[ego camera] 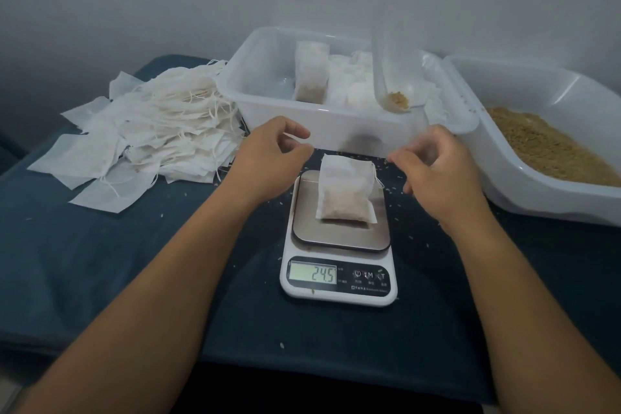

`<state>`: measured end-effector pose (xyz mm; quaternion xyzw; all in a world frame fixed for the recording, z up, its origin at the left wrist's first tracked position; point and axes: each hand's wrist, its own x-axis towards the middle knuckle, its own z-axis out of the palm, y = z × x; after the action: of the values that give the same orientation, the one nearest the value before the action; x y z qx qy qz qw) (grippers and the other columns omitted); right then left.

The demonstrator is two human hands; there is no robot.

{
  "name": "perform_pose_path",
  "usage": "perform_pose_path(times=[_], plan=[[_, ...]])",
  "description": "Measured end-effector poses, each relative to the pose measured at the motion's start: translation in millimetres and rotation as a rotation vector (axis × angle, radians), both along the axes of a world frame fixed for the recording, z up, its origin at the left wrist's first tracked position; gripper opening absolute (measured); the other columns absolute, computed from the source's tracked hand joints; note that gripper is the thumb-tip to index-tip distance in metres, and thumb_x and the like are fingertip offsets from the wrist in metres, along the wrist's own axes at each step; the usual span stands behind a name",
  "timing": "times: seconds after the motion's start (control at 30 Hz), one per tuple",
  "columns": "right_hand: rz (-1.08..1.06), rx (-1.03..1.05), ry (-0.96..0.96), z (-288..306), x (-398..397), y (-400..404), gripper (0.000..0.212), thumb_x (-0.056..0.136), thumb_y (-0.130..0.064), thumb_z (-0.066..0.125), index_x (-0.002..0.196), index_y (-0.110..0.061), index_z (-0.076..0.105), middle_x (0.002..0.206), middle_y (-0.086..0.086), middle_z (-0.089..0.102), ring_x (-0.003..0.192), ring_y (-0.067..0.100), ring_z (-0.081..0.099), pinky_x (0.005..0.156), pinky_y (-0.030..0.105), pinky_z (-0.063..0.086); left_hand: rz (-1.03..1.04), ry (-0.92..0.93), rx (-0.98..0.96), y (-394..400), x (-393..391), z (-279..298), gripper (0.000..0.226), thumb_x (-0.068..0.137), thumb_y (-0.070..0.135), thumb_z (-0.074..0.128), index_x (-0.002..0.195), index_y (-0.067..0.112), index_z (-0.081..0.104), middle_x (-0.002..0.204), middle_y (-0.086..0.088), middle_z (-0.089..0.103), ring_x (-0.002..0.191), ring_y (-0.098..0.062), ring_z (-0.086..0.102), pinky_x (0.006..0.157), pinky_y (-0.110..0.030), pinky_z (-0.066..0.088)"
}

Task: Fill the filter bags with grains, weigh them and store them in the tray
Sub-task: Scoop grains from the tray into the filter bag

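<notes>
Filled bag (pixel 346 191): lies flat on the scale's (pixel 339 245) metal plate, grains inside
Scale screen (pixel 313 274): shows 24.5
Left hand (pixel 268 161): above the scale's left side, fingers loosely curled, holding nothing I can see
Right hand (pixel 437 171): just right of the bag, fingers loosely curled, blurry
Tray (pixel 268 77): behind the scale, filled bags inside
Empty bags (pixel 151 131): piled at left
Grain tub (pixel 537 151): at right
</notes>
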<state>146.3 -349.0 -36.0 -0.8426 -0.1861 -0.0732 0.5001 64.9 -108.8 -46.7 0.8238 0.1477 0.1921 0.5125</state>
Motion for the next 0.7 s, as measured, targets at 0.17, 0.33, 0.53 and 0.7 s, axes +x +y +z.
perform_pose_path(times=[0.17,0.33,0.53,0.7], plan=[[0.011,-0.135,0.057,-2.3,-1.1,3.7,0.023,0.087,-0.04,0.076,0.084,-0.023,0.06,0.084,-0.021,0.066,0.058,0.004,0.063,0.056,0.026,0.047,-0.086,0.046,0.015,-7.2,-1.2,-0.4,0.012,0.092,0.045,0.07,0.102,0.04,0.064,0.084,0.02,0.075,0.07,0.005,0.069,0.055,-0.018,0.052],[0.015,-0.255,0.039,-6.0,-5.5,9.6,0.028,0.087,-0.048,0.076,0.083,-0.025,0.059,0.075,-0.01,0.066,0.069,0.002,0.061,0.055,0.024,0.04,-0.16,0.087,0.127,-16.0,-1.8,-0.8,0.025,0.09,0.053,0.07,0.111,0.042,0.062,0.084,0.024,0.073,0.081,0.009,0.066,0.079,-0.023,0.05],[0.034,-0.186,0.043,-4.9,-7.9,13.4,0.027,0.084,-0.035,0.08,0.081,-0.018,0.059,0.081,-0.016,0.067,0.071,0.0,0.061,0.052,0.013,0.044,-0.189,0.039,0.156,-21.6,-4.3,1.4,0.028,0.087,0.036,0.075,0.111,0.044,0.063,0.084,0.032,0.067,0.073,0.01,0.063,0.069,-0.02,0.044],[0.087,0.006,0.007,8.7,-18.0,10.4,0.034,0.087,-0.027,0.081,0.083,-0.005,0.055,0.078,0.008,0.06,0.072,0.027,0.058,0.062,0.03,0.051,-0.253,-0.073,0.075,-22.1,-7.8,4.3,0.027,0.087,0.04,0.076,0.111,0.042,0.064,0.08,0.018,0.069,0.063,0.001,0.058,0.061,-0.014,0.045]])
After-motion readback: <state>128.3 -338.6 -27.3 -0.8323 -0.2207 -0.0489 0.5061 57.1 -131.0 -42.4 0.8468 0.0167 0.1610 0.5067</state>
